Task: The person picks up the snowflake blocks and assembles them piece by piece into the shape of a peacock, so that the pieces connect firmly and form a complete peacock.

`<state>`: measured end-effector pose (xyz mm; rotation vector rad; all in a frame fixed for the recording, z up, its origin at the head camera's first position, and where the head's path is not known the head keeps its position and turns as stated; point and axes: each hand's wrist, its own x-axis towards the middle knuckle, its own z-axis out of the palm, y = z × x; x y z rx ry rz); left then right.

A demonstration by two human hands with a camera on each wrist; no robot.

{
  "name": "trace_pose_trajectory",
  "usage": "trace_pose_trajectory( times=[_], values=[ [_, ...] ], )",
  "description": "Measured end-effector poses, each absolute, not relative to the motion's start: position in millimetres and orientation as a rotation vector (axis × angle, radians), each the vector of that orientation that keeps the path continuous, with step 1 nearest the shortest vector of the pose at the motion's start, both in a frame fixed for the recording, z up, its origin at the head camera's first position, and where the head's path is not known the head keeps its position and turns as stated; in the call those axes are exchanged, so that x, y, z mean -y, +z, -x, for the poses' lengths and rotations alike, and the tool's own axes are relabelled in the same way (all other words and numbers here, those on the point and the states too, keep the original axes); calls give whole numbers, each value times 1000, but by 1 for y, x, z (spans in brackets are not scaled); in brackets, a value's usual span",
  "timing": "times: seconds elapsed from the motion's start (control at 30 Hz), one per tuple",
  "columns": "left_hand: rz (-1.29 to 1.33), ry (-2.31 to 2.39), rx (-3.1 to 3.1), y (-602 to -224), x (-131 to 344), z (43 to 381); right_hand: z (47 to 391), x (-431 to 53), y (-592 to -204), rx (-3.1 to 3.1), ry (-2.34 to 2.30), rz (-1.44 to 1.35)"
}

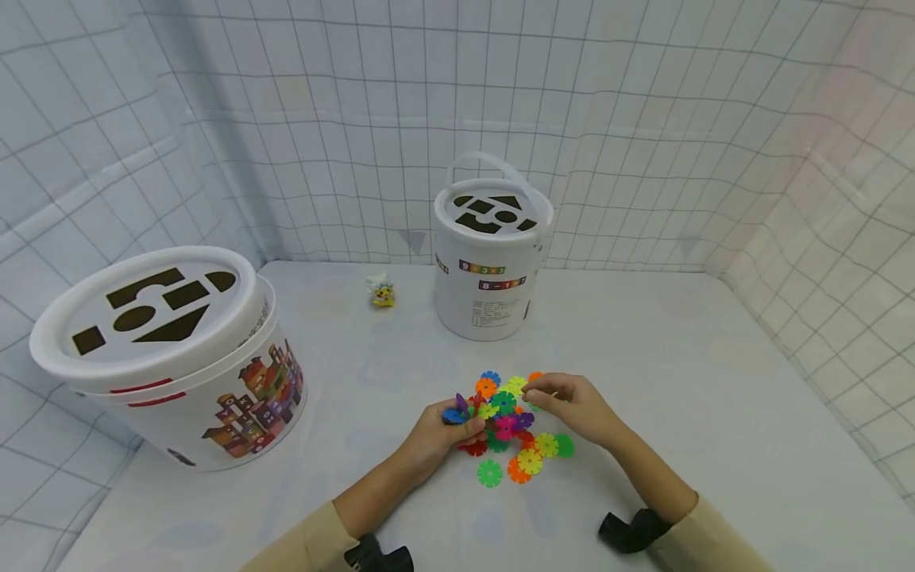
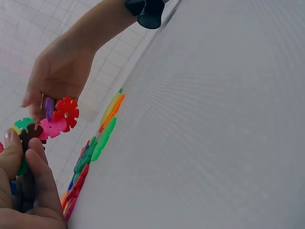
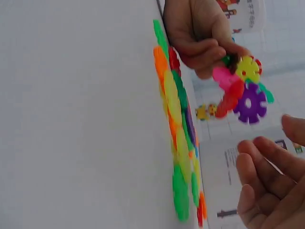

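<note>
My left hand [image 1: 434, 435] pinches a cluster of interlocked flower-shaped plastic discs, held above the table. In the right wrist view the cluster shows a purple disc [image 3: 259, 109], a pink disc [image 3: 223, 77] and a yellow disc [image 3: 251, 67], among others. My right hand [image 3: 274, 186] is beside the cluster, thumb and fingers apart with nothing between them. Under and around the hands lie several loose discs, among them a light green disc [image 1: 489, 473], a yellow disc [image 1: 530, 461] and a darker green disc [image 1: 565, 446].
A large white lidded bucket [image 1: 246, 413] with a picture of toy buildings stands at the left. Behind the discs is a smaller white bucket [image 1: 486, 298] with a raised handle. A small yellow toy figure [image 1: 384, 297] sits left of it. White grid-patterned sheets [image 1: 343, 143] hang around the table.
</note>
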<state>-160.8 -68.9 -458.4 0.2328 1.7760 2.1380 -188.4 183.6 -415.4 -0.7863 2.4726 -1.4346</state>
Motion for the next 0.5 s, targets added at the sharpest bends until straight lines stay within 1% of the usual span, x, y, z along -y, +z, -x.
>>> trace_pose_trajectory(
  times=[0.13, 0.23, 0.5],
  values=[
    [-184, 2148, -1742, -456, 69, 160, 189, -209, -418, -2471, -1150, 743],
    [-169, 2158, -1713, -456, 69, 160, 188, -219, -422, -2456, -1000, 704],
    [-152, 2172, -1689, -454, 69, 159, 190, -226, -425, -2526, -937, 667]
  ],
)
